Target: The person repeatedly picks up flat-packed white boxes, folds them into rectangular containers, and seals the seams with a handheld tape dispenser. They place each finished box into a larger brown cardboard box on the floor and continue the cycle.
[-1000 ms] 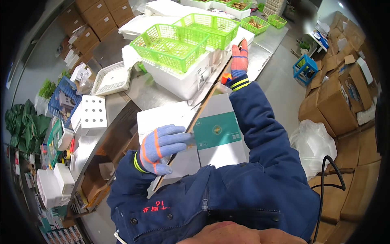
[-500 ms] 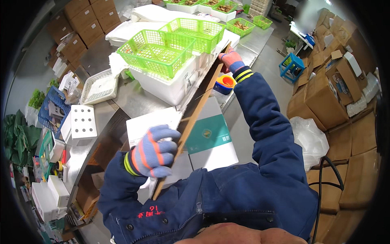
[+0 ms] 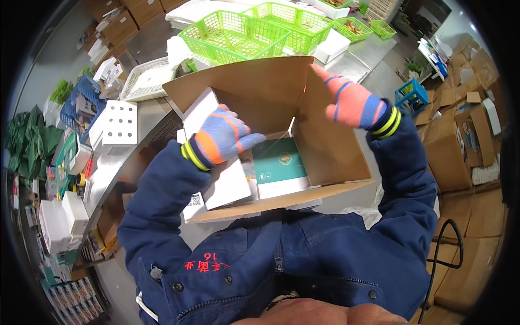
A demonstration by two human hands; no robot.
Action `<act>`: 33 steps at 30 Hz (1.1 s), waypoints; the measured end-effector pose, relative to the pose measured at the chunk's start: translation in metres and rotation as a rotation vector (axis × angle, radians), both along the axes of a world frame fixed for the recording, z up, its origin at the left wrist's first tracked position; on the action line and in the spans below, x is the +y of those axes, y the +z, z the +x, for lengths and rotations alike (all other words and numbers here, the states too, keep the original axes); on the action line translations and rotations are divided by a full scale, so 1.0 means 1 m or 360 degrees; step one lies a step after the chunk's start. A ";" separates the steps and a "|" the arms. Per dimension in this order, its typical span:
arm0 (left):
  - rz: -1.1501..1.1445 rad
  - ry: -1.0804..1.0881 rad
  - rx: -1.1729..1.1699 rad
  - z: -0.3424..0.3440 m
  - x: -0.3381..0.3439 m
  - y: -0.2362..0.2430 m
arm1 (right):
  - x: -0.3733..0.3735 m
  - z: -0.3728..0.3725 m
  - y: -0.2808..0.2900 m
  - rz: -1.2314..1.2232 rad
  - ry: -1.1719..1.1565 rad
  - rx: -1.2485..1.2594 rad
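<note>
An opened-up cardboard box (image 3: 330, 157), brown inside, stands in front of my body with its opening facing me. My right hand (image 3: 355, 103), in a pink and blue striped glove, grips the box's far right corner. My left hand (image 3: 221, 138), gloved in blue and orange, lies over the white flap (image 3: 230, 181) on the box's left side. Its fingers are apart, and one stretches over the opening. A green and white printed panel (image 3: 279, 160) shows within the box's walls; I cannot tell whether it lies inside or below.
Green plastic baskets (image 3: 233, 38) stand on the metal table beyond the box. To the left are a white tray (image 3: 146, 78), a white block with dark holes (image 3: 120, 123) and a blue crate (image 3: 84, 105). Cardboard cartons (image 3: 455, 157) are stacked at right, near a blue stool (image 3: 410, 95).
The flat, folded cardboard has been opened out into a box shape. My right hand has moved right and nearer with its corner; my left hand has moved up onto the white flap.
</note>
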State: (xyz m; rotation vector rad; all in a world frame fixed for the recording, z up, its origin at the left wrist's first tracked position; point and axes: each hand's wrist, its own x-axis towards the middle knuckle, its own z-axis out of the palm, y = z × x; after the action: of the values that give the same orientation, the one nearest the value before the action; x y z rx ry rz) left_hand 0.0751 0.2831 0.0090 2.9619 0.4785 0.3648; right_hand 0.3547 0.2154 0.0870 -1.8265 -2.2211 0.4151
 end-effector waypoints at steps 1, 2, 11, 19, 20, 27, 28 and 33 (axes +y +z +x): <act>-0.0021 0.0001 -0.0013 0.014 0.000 -0.012 | 0.003 0.004 -0.024 0.0412 0.0255 0.0090; -0.0025 0.0019 0.0069 0.023 0.001 -0.021 | 0.011 -0.002 -0.019 0.0648 0.0532 0.0079; -0.0917 0.0395 -0.1261 0.000 0.014 -0.012 | 0.041 -0.077 -0.072 0.0302 0.1827 0.0557; -0.0392 0.0622 -0.0520 -0.043 0.031 0.046 | 0.045 -0.075 -0.118 0.0118 0.1894 0.0289; -0.0694 0.0467 -0.0591 -0.049 0.019 0.048 | 0.040 -0.072 -0.115 0.0084 0.1850 0.0475; -0.1504 0.0295 -0.0544 -0.085 -0.023 -0.024 | -0.035 0.015 -0.045 -0.0889 0.1889 0.1558; -0.1878 0.0326 -0.0775 -0.087 -0.027 -0.031 | -0.043 0.020 -0.043 -0.0624 0.1776 0.1371; -0.2374 -0.0016 -0.1278 -0.089 -0.015 -0.054 | -0.022 0.017 -0.073 0.0558 0.0260 0.0742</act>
State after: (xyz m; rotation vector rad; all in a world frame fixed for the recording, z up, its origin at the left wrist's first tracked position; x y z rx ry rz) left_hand -0.0135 0.2684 -0.0450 1.2418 0.3479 0.7073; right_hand 0.3715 0.1939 0.0143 -1.2291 -1.9691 0.4007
